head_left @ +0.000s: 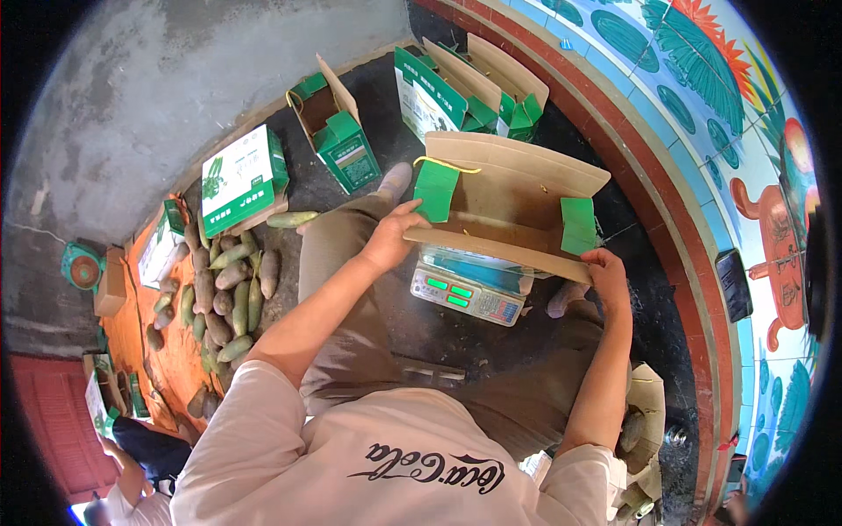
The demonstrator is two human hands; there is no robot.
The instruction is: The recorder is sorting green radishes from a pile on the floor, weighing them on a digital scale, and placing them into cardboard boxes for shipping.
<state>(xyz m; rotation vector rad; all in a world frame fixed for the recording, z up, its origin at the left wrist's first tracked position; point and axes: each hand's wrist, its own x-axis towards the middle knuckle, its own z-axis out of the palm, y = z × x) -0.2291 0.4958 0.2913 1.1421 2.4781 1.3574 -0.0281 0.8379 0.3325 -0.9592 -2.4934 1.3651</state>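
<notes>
An open cardboard box (504, 197), brown inside with green end flaps and a yellow cord handle at its left end, sits on a digital scale (465, 294) between my knees. My left hand (392, 237) grips the left corner of its near flap, thumb and fingers closed on the edge. At the right corner of that flap, my right hand (607, 273) pinches the cardboard. The scale's green displays and keypad show below the box, while its weighing plate is mostly hidden. No contents show in the visible part of the box.
Long green and brown vegetables (232, 289) lie piled on an orange sheet at left. Nearby are a white-green carton (241, 180) and an open carton (338, 131). More open cartons (465, 88) stand ahead. A phone (733, 285) rests on the right ledge. Another person (140, 491) is at lower left.
</notes>
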